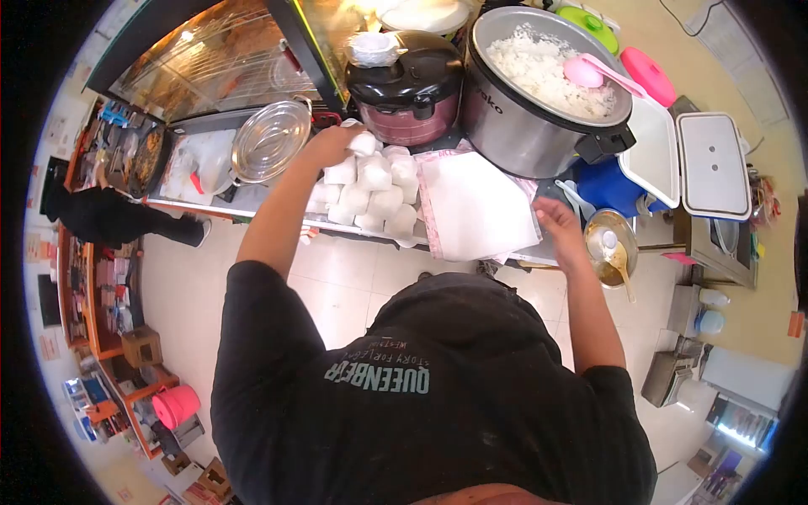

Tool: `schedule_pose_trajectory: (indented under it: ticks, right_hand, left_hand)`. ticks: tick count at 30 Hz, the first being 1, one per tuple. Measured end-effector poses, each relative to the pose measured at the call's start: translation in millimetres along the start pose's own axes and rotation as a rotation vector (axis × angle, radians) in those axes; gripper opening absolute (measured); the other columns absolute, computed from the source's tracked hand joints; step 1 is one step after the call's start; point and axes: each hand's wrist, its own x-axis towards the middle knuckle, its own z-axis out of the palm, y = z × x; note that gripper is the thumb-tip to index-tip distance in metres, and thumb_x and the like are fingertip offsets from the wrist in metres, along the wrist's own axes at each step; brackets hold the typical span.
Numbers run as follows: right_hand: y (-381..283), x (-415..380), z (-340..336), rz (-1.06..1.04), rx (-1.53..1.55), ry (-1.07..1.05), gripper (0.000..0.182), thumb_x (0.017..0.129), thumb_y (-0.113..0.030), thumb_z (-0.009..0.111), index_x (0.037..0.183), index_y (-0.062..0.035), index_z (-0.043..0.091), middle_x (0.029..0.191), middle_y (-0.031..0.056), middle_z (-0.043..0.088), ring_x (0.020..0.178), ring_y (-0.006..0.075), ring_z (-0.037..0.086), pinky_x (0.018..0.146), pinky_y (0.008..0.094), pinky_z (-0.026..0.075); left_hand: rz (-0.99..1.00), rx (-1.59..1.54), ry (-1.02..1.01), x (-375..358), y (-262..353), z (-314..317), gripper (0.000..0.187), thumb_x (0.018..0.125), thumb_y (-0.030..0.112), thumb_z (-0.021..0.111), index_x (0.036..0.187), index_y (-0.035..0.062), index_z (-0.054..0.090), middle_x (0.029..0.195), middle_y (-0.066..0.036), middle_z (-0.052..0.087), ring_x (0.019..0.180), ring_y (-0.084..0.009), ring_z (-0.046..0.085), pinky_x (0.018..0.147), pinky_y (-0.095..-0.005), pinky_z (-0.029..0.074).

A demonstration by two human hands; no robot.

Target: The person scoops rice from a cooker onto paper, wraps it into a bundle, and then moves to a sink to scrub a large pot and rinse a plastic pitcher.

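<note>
My left hand point(341, 141) reaches to the top of a pile of white wrapped bundles point(374, 174), its fingers around a white bundle point(362, 143) at the pile's back. A stack of white paper sheets point(471, 206) lies to the right of the pile. Beside the right edge of the paper is my right hand point(555, 220), thumb and fingertips close together; whatever they may hold is too small to make out. Behind the paper stands a large cooker point(513, 126) full of white rice point(539, 67), with a pink scoop point(583, 71) resting in it.
A black and pink cooker point(406, 93) stands behind the pile. Left are a glass lid point(271, 139) and a glass display case point(219, 59). Right are a metal bowl point(608, 244) with a ladle and a blue cooler point(610, 181). Another person point(109, 210) stands far left.
</note>
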Motion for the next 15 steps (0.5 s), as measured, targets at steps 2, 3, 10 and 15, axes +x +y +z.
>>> schedule_pose_trajectory:
  ticks: [2, 3, 10, 15]
  right_hand:
    - [-26.3, 2.0, -11.1, -0.106, -0.056, 0.123, 0.038, 0.097, -0.012, 0.071, 0.134, -0.0032, 0.063, 0.123, 0.0102, 0.069, 0.112, 0.0173, 0.063, 0.098, 0.0316, 0.049]
    - [-50.3, 4.5, -13.2, -0.154, -0.04, 0.194, 0.038, 0.097, -0.01, 0.071, 0.133, -0.0027, 0.063, 0.121, 0.0103, 0.069, 0.11, 0.0165, 0.064, 0.094, 0.0312, 0.051]
    - [-185.2, 60.2, -82.1, -0.581, -0.881, 0.153, 0.042, 0.092, -0.016, 0.075, 0.131, -0.0048, 0.066, 0.127, 0.0162, 0.068, 0.111, 0.0234, 0.068, 0.093, 0.0367, 0.055]
    - [-211.9, 186.5, -134.5, -0.86, -1.369, 0.36, 0.052, 0.089, -0.018, 0.074, 0.139, -0.0116, 0.06, 0.129, 0.0187, 0.067, 0.118, 0.0342, 0.065, 0.099, 0.0421, 0.054]
  left_hand:
    - [0.085, -0.085, 0.138, -9.2, -27.2, 15.0, 0.06, 0.088, 0.006, 0.067, 0.147, 0.0072, 0.054, 0.132, -0.023, 0.066, 0.118, -0.0407, 0.065, 0.103, -0.0468, 0.052]
    - [0.124, -0.126, 0.21, -11.3, -33.2, 20.3, 0.059, 0.089, 0.007, 0.066, 0.146, 0.007, 0.054, 0.132, -0.024, 0.065, 0.118, -0.0411, 0.065, 0.104, -0.0467, 0.052]
    - [0.119, -0.31, 0.805, -37.4, 96.5, 45.0, 0.038, 0.091, 0.002, 0.064, 0.129, 0.0071, 0.066, 0.125, -0.017, 0.069, 0.119, -0.0387, 0.064, 0.104, -0.046, 0.05]
    - [0.319, -0.636, 0.29, -20.5, 224.9, 141.5, 0.037, 0.088, 0.005, 0.069, 0.126, 0.0075, 0.066, 0.133, -0.014, 0.067, 0.127, -0.0351, 0.06, 0.108, -0.0458, 0.047]
